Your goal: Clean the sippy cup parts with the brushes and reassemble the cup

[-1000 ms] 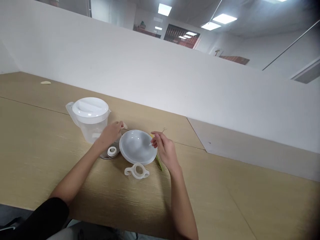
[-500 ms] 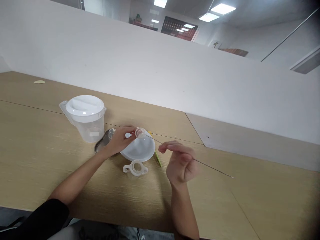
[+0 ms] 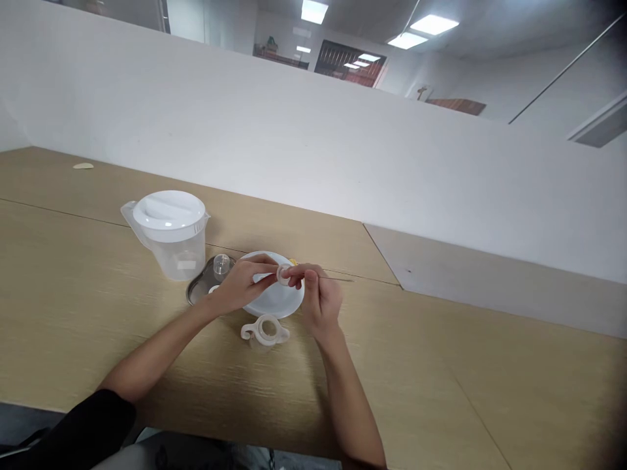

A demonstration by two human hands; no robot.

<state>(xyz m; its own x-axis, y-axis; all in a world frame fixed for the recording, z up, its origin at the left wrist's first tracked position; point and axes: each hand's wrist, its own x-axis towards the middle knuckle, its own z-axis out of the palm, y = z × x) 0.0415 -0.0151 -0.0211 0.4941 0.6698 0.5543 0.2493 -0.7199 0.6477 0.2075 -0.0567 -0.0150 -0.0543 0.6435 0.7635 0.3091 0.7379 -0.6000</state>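
My left hand point(image 3: 243, 282) pinches a small translucent ring-shaped cap point(image 3: 282, 274) over the white bowl point(image 3: 274, 307). From the right, my right hand point(image 3: 323, 301) meets it, fingers closed around a thin metal rod point(image 3: 341, 279) whose free end sticks out to the right. The rod's other end is hidden behind my fingers at the cap, so I cannot tell whether it is inside. Nearer to me on the table stands a translucent two-handled cup piece point(image 3: 267, 330) with a round opening.
A lidded clear pitcher point(image 3: 171, 238) stands left of the bowl. Beside it lies a dark metal tray point(image 3: 196, 287) with a small clear cup point(image 3: 221, 265). Something yellow point(image 3: 292, 262) shows at the bowl's far edge. A white partition point(image 3: 235, 130) rises behind the table.
My right hand has moved left along with the rod, up against the cap. Much less rod sticks out to the right. The left hand and cap have shifted slightly right and down.
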